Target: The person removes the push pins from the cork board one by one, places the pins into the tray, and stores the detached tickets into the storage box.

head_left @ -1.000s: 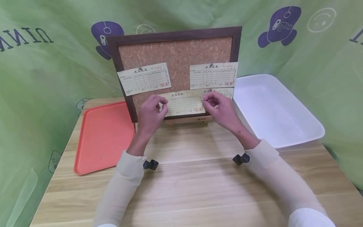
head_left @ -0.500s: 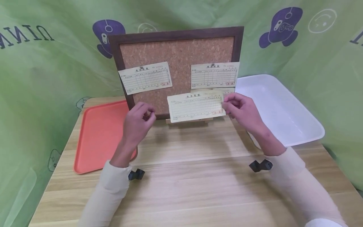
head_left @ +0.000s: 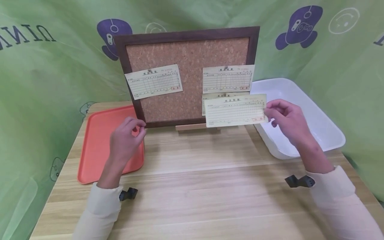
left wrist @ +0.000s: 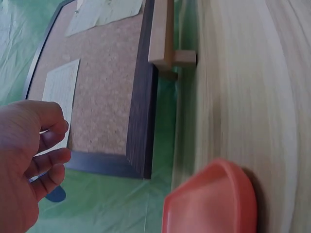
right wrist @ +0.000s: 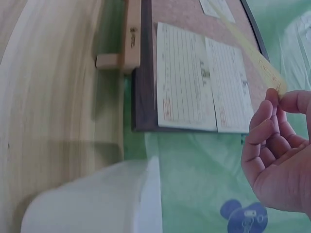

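In the head view my right hand [head_left: 289, 121] pinches the right end of a pale yellow receipt slip [head_left: 235, 111], printed with a grid and a red mark. The slip hangs in front of the cork board [head_left: 190, 90], overlapping another pinned slip [head_left: 205, 106]. Seen edge-on in the right wrist view, the held slip [right wrist: 257, 60] sits between thumb and fingertips. My left hand [head_left: 124, 140] hovers over the red tray, its fingers loosely curled and nothing visible in them. Two more slips are pinned to the board, an upper left slip [head_left: 153, 81] and an upper right slip [head_left: 228, 79].
A red tray [head_left: 103, 146] lies at the left of the wooden table [head_left: 192, 200]. At the right stands a white basin [head_left: 325, 133], partly behind my right hand. The dark-framed board leans on a wooden stand [head_left: 192, 126]; a green printed curtain [head_left: 192, 13] hangs behind.
Both hands held the slip low on the board; the left has let go and moved left and down. The right hand has carried the slip rightward, uncovering the board's lower middle.
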Tool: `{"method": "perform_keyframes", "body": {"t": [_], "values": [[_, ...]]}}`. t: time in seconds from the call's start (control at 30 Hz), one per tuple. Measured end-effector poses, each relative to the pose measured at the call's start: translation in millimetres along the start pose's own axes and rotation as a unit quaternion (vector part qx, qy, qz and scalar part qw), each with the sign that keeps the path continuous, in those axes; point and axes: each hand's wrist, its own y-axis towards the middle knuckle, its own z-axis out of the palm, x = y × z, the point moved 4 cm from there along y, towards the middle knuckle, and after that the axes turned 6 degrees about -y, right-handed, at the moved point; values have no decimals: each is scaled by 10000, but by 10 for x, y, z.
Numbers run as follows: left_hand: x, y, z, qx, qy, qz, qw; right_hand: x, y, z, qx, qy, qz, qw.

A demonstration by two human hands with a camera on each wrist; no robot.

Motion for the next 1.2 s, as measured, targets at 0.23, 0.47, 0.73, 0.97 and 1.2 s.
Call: {"method": "perform_keyframes", "body": {"t": [0.23,0.47,0.73,0.97,1.2], "values": [[175,-149,-148,50,204,-407,9990,-175,-33,-339,-213,23,311,9993],[327,-263,-226,190,372,-863,9954,-391,-86,-640,-344,980,405,9938],[450,-317,-231,565,518,-1346,9879,-571,-92,-971,-557,1387,604,9869],[518,-372,-240,947,599,-1519,9820,-720,-105,-1260,-549,522,992,9922],[595,-421,-232,1720,847,-1783,9651,-867,-119,-1410,-355,-685,1240,9893]]}}
